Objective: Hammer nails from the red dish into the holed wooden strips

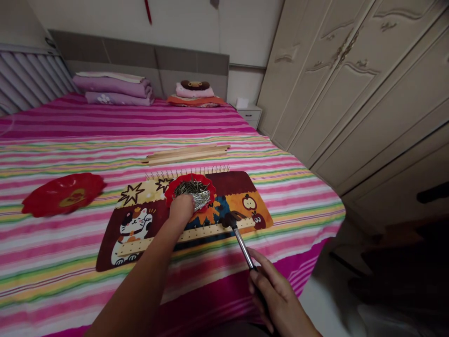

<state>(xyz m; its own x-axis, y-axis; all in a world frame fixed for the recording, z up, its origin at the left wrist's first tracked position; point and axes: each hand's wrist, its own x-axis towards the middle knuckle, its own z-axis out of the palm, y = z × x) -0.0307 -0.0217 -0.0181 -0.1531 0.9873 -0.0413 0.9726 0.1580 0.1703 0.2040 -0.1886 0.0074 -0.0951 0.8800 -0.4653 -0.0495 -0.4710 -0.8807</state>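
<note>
The left hand [183, 206] reaches down into a red scalloped bowl [170, 191], its fingers curled among loose metal nails [199, 200]; the fingertips are buried, so I cannot tell whether they pinch one. The right hand [271, 288] is closed around the black handle of a hammer [243, 245], thumb and index finger lying along the grip. The hammer's bright shaft slants away to a dark head over the right part of a pale wooden strip [199, 231]; whether they touch is unclear. Dark dots run along that strip, which lies near the near edge of a patterned mat [231, 183], passing beneath the left forearm.

The bowl sits towards the mat's far edge, around its middle, and just behind it a row of upright nails [206, 170] follows that edge. Beyond lie several wooden strips [189, 153], bundled side by side on the striped bed [301, 196]. A red scalloped dish [45, 199] rests left of the mat. Folded purple bedding [114, 86] fills the bed's far left corner.
</note>
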